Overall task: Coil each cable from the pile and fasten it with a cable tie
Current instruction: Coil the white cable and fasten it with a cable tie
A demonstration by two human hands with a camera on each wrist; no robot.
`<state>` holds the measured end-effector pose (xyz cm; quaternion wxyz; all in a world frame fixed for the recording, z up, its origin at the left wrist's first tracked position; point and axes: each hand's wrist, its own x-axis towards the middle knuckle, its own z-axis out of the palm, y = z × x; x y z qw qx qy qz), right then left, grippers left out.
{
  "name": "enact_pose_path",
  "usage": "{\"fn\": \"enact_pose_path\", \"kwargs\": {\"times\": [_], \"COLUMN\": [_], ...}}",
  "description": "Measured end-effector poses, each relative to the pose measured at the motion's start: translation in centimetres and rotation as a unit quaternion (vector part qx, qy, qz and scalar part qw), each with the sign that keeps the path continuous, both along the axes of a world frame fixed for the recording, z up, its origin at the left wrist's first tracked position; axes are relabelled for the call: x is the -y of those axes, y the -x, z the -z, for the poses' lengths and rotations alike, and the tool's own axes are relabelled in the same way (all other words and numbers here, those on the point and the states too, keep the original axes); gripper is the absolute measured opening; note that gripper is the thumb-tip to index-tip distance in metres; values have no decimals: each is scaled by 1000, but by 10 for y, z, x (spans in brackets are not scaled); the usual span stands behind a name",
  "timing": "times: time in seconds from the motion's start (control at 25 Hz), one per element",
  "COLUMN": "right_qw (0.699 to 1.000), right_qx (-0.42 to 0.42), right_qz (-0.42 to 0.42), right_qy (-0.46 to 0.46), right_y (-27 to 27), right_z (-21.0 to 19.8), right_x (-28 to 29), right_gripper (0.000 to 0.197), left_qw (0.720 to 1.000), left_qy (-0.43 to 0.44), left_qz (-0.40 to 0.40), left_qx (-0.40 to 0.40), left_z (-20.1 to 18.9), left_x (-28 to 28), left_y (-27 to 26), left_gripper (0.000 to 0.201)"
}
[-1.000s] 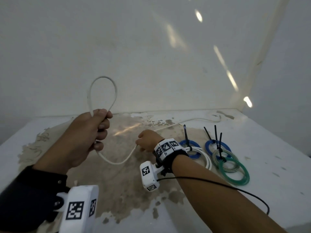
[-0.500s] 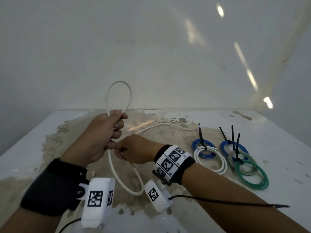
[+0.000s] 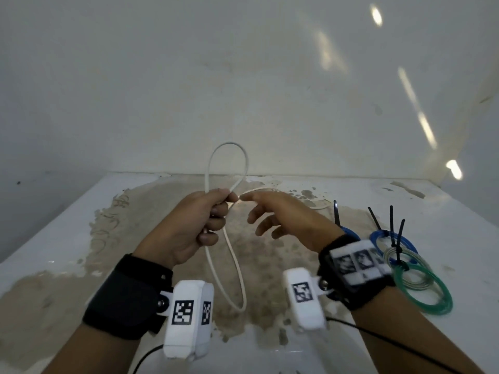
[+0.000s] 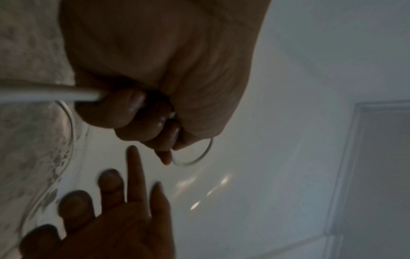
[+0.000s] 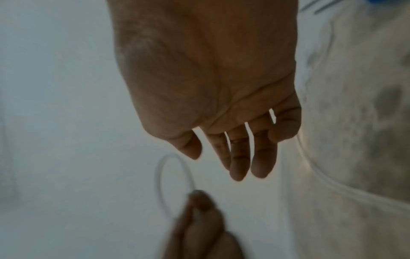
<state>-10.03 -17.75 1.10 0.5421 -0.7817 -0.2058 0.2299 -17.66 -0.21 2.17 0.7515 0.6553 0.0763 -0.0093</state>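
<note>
My left hand (image 3: 208,220) grips a thin white cable (image 3: 235,268) above the table. One loop (image 3: 226,157) rises above the fist and a longer loop hangs below it. The cable's free length (image 3: 318,205) trails away on the table behind my right hand. My right hand (image 3: 272,214) hovers just right of the left fist with fingers spread, holding nothing. In the left wrist view the left fingers (image 4: 133,112) are curled round the cable (image 4: 48,92), with the right hand (image 4: 115,219) spread below. In the right wrist view the right hand's fingers (image 5: 239,157) hang straight.
Finished coils lie at the right of the stained white table (image 3: 81,238): blue coils (image 3: 391,238), a grey coil (image 3: 410,268) and a green coil (image 3: 424,290), each with a black cable tie (image 3: 395,236). A white wall (image 3: 243,76) stands close behind.
My right hand has let go of the cable near the left fist and drawn slightly right, its fingers spread. The left hand now holds a lower loop as well as the upper one.
</note>
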Motion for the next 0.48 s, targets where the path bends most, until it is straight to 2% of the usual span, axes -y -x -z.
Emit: {"fn": "enact_pose_path", "kwargs": {"times": [0.04, 0.08, 0.16, 0.24, 0.36, 0.48], "right_qw": [995, 989, 988, 985, 964, 940], "right_qx": [-50, -65, -12, 57, 43, 5], "right_qz": [4, 3, 25, 86, 180, 221], "right_qy": [-89, -136, -152, -139, -191, -261], "right_y": [10, 20, 37, 49, 54, 59], "right_z": [-6, -10, -8, -1, 7, 11], "right_x": [6, 9, 12, 11, 12, 10], "right_gripper": [36, 39, 33, 22, 19, 18], "left_qw": [1000, 999, 996, 995, 997, 989], "left_qy": [-4, -14, -28, -15, 51, 133], "left_qz": [23, 47, 85, 95, 57, -5], "left_qx": [-4, -9, -13, -4, 27, 64], "left_z": [0, 0, 1, 4, 13, 25], "left_x": [3, 6, 14, 20, 26, 28], "left_y": [1, 1, 4, 8, 15, 18], "left_gripper": [21, 22, 23, 21, 18, 23]}}
